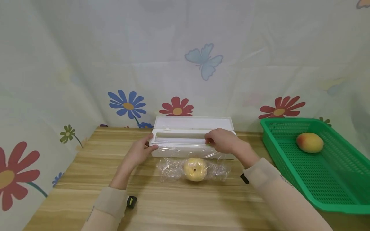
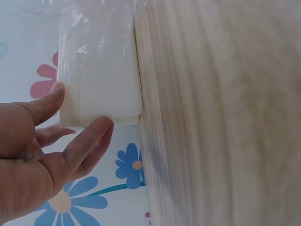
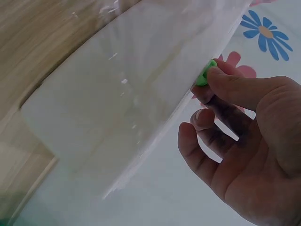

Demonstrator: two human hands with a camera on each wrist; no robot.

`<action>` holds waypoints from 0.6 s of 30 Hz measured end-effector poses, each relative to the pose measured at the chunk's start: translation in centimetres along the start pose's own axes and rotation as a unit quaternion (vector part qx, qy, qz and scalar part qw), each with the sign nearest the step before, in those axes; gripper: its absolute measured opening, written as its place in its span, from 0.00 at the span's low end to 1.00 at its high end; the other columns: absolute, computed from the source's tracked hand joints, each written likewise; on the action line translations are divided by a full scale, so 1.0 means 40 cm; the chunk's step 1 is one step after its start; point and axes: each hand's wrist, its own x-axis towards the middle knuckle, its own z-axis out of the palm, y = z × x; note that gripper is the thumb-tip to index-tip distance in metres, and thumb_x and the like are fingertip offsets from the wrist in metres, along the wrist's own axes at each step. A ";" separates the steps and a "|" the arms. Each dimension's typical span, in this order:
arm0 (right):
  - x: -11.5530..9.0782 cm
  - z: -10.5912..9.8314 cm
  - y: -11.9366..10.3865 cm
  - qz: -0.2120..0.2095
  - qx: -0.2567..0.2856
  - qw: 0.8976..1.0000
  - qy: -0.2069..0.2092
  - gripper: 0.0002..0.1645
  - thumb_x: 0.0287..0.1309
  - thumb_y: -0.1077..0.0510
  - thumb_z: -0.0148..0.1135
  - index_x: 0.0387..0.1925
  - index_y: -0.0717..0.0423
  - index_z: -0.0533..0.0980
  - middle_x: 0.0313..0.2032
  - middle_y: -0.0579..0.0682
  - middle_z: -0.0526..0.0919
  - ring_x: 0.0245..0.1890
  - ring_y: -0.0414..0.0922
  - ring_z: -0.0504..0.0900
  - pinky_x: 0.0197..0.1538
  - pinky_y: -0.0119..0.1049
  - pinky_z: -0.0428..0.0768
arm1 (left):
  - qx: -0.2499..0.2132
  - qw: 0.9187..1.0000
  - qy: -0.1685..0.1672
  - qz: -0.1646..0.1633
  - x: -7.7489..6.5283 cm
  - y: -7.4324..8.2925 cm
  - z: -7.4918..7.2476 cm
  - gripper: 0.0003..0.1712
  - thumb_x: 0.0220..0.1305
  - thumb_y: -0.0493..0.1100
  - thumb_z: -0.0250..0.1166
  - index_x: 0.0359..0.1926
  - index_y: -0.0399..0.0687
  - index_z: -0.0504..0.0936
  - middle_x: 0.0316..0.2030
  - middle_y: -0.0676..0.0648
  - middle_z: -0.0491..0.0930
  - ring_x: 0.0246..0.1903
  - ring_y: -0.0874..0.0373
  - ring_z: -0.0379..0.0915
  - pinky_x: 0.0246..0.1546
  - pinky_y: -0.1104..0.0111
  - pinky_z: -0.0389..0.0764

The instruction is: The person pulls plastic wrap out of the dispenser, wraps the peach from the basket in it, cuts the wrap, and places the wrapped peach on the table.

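Box (image 1: pixel 190 152) with roll (image 1: pixel 180 141) is gripped by left fingers (image 2: pixel 87 141), green tab (image 3: pixel 202 78) by right fingers (image 3: pixel 237 90); mango (image 1: pixel 310 142) is held in basket (image 1: pixel 338 208).

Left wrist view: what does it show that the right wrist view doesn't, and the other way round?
Only the left wrist view shows the left hand, holding one end of the long white box.

Only the right wrist view shows the right hand, pinching a small bright-green plastic piece at the edge of the box.

Both share the box itself, the glossy clear plastic film over part of it, the wood-grained table and the white flower-printed backdrop.
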 end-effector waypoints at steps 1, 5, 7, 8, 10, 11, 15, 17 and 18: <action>-0.006 0.001 0.007 -0.003 0.000 1.000 0.004 0.12 0.66 0.69 0.62 0.32 0.49 0.81 0.32 0.42 0.83 0.35 0.44 0.81 0.38 0.43 0.80 | 0.000 1.000 -0.001 0.000 0.000 0.000 -0.001 0.36 0.74 0.43 0.64 0.74 0.30 0.63 0.42 0.36 0.81 0.36 0.50 0.77 0.34 0.63 0.80; -0.027 0.002 0.027 -0.011 -0.002 1.000 0.018 0.11 0.65 0.70 0.63 0.31 0.51 0.81 0.31 0.43 0.82 0.34 0.44 0.79 0.39 0.43 0.81 | -0.002 1.000 -0.001 0.003 -0.001 -0.001 -0.003 0.35 0.74 0.42 0.64 0.74 0.30 0.63 0.42 0.36 0.81 0.36 0.50 0.78 0.34 0.63 0.80; -0.036 0.003 0.033 -0.013 -0.005 1.000 0.026 0.12 0.64 0.70 0.64 0.30 0.52 0.81 0.30 0.43 0.81 0.33 0.44 0.78 0.38 0.42 0.80 | -0.004 1.000 0.001 0.003 -0.001 -0.002 -0.002 0.35 0.74 0.42 0.64 0.74 0.30 0.63 0.41 0.36 0.81 0.36 0.50 0.77 0.34 0.63 0.80; -0.041 0.003 0.035 -0.012 -0.007 0.999 0.030 0.12 0.64 0.71 0.64 0.30 0.52 0.80 0.29 0.43 0.80 0.32 0.43 0.77 0.37 0.41 0.79 | -0.005 1.000 0.002 0.002 -0.001 -0.003 -0.001 0.35 0.74 0.42 0.65 0.74 0.30 0.64 0.41 0.37 0.81 0.36 0.50 0.77 0.33 0.63 0.80; -0.050 0.003 0.039 -0.014 -0.012 0.999 0.038 0.12 0.64 0.71 0.64 0.29 0.52 0.80 0.28 0.43 0.79 0.31 0.43 0.75 0.34 0.40 0.77 | -0.005 1.000 0.004 0.002 0.000 -0.003 0.001 0.35 0.74 0.42 0.65 0.73 0.30 0.64 0.42 0.37 0.81 0.36 0.50 0.77 0.33 0.64 0.80; -0.055 0.003 0.041 -0.016 -0.017 0.999 0.042 0.12 0.64 0.71 0.64 0.29 0.52 0.80 0.28 0.43 0.79 0.30 0.43 0.75 0.33 0.39 0.77 | -0.005 1.000 0.004 0.001 0.000 -0.003 0.002 0.35 0.74 0.42 0.65 0.73 0.30 0.64 0.42 0.37 0.81 0.36 0.50 0.77 0.33 0.64 0.80; -0.079 -0.003 0.050 -0.002 -0.032 0.999 0.044 0.12 0.65 0.69 0.65 0.28 0.51 0.78 0.26 0.43 0.76 0.28 0.43 0.73 0.30 0.39 0.74 | -0.001 1.000 0.002 0.004 0.003 -0.004 0.005 0.36 0.74 0.43 0.65 0.73 0.30 0.64 0.42 0.36 0.81 0.37 0.49 0.77 0.34 0.64 0.80; -0.093 -0.008 0.057 0.018 -0.038 0.998 0.040 0.12 0.64 0.68 0.66 0.28 0.51 0.78 0.25 0.44 0.76 0.27 0.43 0.73 0.30 0.39 0.74 | 0.001 1.000 0.002 0.005 0.003 -0.004 0.003 0.36 0.74 0.43 0.65 0.73 0.29 0.64 0.42 0.36 0.81 0.37 0.49 0.77 0.34 0.64 0.80; -0.101 -0.010 0.062 0.032 -0.038 0.998 0.038 0.11 0.64 0.68 0.66 0.28 0.51 0.78 0.25 0.44 0.76 0.27 0.44 0.73 0.30 0.39 0.74 | 0.003 1.000 0.004 0.005 0.003 -0.004 0.002 0.36 0.74 0.43 0.65 0.73 0.29 0.64 0.43 0.36 0.81 0.37 0.49 0.77 0.34 0.65 0.79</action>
